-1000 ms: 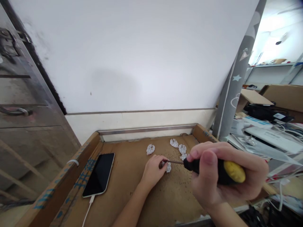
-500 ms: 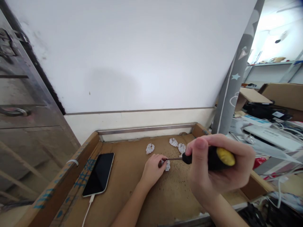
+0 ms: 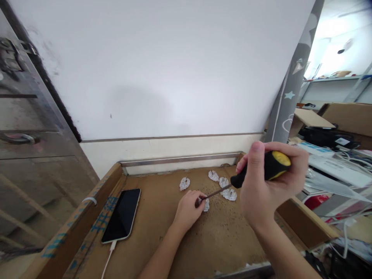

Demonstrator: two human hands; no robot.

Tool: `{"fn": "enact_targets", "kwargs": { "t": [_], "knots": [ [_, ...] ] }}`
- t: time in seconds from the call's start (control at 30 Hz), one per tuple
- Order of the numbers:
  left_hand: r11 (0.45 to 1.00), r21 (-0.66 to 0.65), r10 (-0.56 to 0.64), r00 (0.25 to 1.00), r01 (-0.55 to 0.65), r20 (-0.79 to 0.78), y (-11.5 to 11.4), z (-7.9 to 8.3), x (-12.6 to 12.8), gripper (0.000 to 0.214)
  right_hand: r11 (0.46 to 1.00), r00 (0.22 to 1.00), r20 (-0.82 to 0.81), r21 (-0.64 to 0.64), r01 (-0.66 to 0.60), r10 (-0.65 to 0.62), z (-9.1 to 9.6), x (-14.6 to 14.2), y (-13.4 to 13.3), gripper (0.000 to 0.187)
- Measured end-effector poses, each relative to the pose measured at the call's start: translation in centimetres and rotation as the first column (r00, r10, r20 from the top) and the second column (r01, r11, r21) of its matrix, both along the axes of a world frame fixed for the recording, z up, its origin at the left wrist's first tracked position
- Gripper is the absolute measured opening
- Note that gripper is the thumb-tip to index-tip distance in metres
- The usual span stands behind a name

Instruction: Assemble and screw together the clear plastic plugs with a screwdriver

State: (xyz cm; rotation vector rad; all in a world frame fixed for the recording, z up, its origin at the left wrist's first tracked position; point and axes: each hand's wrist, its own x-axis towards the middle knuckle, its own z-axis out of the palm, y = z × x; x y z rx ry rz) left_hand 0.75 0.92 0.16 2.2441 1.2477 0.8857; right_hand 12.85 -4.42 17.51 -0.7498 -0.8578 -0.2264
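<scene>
My right hand [image 3: 273,186] is wrapped around the black and yellow handle of a screwdriver [image 3: 277,164]. The screwdriver's thin shaft slants down to the left, its tip end at the fingers of my left hand [image 3: 190,207]. Those fingers are closed on a small clear plastic plug [image 3: 206,204], which rests on the cardboard and is partly hidden by them. Behind it stands another clear plug [image 3: 185,183] with metal pins upward. To the right lie further plugs of the same kind, a back one [image 3: 213,175], a middle one [image 3: 223,182] and a near one [image 3: 229,194].
A phone [image 3: 122,215] with a white charging cable [image 3: 109,257] lies at the left on the cardboard-lined tray [image 3: 151,232]. The tray has raised sides. A white wall [image 3: 186,77] rises behind, and boxes [image 3: 348,120] and cables crowd the right.
My right hand has risen and moved slightly right, so the screwdriver now slants more steeply. A near plug at the right has come into view. My left hand has stayed nearly still.
</scene>
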Motion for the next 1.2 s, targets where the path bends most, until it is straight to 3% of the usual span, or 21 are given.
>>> {"fn": "enact_targets", "kwargs": {
  "t": [0.17, 0.5, 1.2],
  "knots": [
    [1.0, 0.019, 0.001, 1.0, -0.001, -0.007, 0.0, 0.0, 0.0, 0.013, 0.997, 0.997, 0.037, -0.03, -0.066, 0.067, 0.3, -0.2, 0.4, 0.017],
    [0.999, -0.024, 0.028, 1.0, -0.028, -0.002, -0.2, 0.3, -0.1, 0.014, 0.997, 0.996, 0.053, 0.004, -0.074, 0.074, 0.4, -0.9, 0.1, 0.015],
    [1.0, 0.019, -0.009, 1.0, 0.009, -0.006, -0.3, 0.3, 0.0, 0.01, 0.993, 0.988, 0.1, -0.026, -0.117, 0.119, 0.3, -1.5, -0.3, 0.015]
  ]
}}
